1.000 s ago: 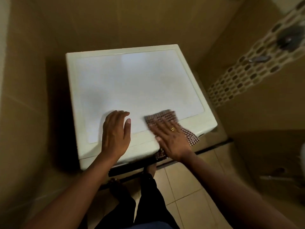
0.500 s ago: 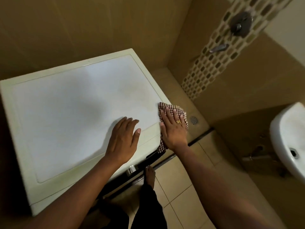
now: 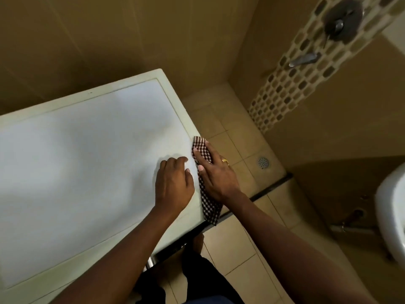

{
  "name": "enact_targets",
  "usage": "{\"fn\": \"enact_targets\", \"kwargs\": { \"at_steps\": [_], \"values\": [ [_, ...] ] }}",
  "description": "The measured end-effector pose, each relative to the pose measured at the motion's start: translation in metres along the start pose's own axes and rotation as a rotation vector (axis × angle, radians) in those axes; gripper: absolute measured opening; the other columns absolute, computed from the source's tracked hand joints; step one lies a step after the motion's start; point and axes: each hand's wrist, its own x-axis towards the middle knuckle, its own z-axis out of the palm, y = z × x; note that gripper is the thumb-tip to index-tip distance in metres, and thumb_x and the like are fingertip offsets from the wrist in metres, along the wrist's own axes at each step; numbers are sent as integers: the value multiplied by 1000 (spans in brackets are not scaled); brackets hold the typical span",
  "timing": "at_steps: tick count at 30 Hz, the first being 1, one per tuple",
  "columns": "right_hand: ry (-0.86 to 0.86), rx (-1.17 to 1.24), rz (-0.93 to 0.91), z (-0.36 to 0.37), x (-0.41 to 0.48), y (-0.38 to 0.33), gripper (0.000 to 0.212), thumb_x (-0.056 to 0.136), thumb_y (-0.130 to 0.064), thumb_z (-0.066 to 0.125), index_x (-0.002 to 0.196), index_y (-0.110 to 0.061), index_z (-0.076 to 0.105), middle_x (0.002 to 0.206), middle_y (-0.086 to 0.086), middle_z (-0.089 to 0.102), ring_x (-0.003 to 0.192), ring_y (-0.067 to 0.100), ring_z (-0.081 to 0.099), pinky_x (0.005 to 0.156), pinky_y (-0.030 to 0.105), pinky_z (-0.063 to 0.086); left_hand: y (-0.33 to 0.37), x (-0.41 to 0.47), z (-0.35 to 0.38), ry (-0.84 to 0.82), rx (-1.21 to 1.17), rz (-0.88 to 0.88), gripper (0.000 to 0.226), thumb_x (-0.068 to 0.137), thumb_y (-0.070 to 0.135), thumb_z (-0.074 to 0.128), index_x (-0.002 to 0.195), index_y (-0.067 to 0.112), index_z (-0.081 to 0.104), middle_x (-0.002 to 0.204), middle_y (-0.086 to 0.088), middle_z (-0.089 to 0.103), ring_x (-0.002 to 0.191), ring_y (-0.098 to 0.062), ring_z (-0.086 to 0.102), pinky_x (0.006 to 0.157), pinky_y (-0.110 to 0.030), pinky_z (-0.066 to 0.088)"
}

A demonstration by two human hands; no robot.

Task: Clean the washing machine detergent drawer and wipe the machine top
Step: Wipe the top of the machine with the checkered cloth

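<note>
The white washing machine top (image 3: 83, 163) fills the left half of the view. A red-and-white checked cloth (image 3: 200, 150) lies over its right edge and hangs down the side. My right hand (image 3: 215, 176) presses flat on the cloth at that edge, fingers straight, a gold ring on one finger. My left hand (image 3: 173, 183) rests on the top just left of it, fingers loosely bent and holding nothing. The detergent drawer is out of sight.
Beige tiled walls close in behind and to the right. A floor drain (image 3: 263, 162) sits in the tiled floor beside the machine. A tap (image 3: 303, 59) juts from a mosaic strip. A white basin (image 3: 392, 218) stands at the right edge. My leg (image 3: 197, 273) is below the machine's front.
My right hand has slid the cloth from the front edge to the machine's right edge, where it now drapes down the side. My left hand followed rightward and the view swung right.
</note>
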Motion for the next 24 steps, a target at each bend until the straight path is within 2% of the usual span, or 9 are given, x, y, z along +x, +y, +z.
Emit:
{"fn": "enact_targets", "kwargs": {
  "at_steps": [4, 6, 8, 11, 16, 19, 21, 24],
  "values": [
    [41, 46, -81, -4, 47, 12, 50, 107, -46, 34, 156, -45, 29, 160, 7, 29, 133, 32, 46, 105, 46, 46, 14, 15, 4, 26, -11, -30, 30, 92, 16, 61, 121, 11, 63, 106, -11, 66, 99, -28, 58, 80, -42, 56],
    [82, 47, -13, -10, 72, 15, 48, 106, -43, 36, 154, -39, 37, 141, 10, 47, 114, 30, 57, 91, 41, 53, 19, 23, 1, 31, -20, -41, 30, 91, 15, 62, 121, 12, 62, 105, -9, 65, 98, -26, 57, 77, -40, 54],
    [133, 0, 123, -26, 97, 17, 44, 104, -34, 44, 148, -34, 45, 127, 9, 53, 104, 29, 61, 83, 41, 57, 24, 32, -6, 23, -39, -59, 32, 92, 15, 63, 124, 14, 60, 106, -8, 64, 100, -24, 57, 77, -38, 54],
    [230, 75, 239, -65, 114, 15, 42, 100, -23, 54, 142, -31, 52, 127, 9, 56, 108, 30, 61, 91, 42, 55, 38, 50, -23, -10, -139, -61, 35, 95, 16, 64, 130, 16, 58, 113, -7, 64, 106, -22, 60, 83, -35, 55],
    [414, 427, 207, -120, 99, -5, 38, 99, -26, 57, 136, -29, 61, 122, 0, 63, 113, 15, 58, 93, 31, 45, 71, 79, -57, -144, -300, 73, 58, 91, 31, 73, 143, 23, 48, 129, 1, 63, 114, -18, 62, 92, -36, 56],
    [438, 804, 306, -145, 85, -21, 31, 93, -21, 63, 123, -27, 69, 118, -8, 70, 111, 9, 65, 102, 37, 51, 94, 78, -78, -204, -332, 225, 80, 84, 48, 75, 152, 29, 37, 141, 3, 56, 125, -16, 56, 99, -39, 55],
    [439, 1058, 382, -161, 66, -33, 26, 91, -18, 65, 115, -21, 72, 111, -2, 74, 105, 16, 70, 100, 45, 55, 106, 64, -93, -146, -334, 292, 84, 84, 46, 78, 154, 28, 35, 144, 0, 54, 126, -17, 55, 99, -39, 55],
    [465, 1317, 434, -185, 34, -49, 21, 87, -19, 69, 107, -14, 75, 102, 9, 78, 101, 28, 74, 94, 48, 59, 112, 37, -115, 14, -356, 407, 75, 84, 38, 81, 149, 22, 47, 136, -4, 61, 117, -18, 61, 93, -38, 59]
  ]
}}
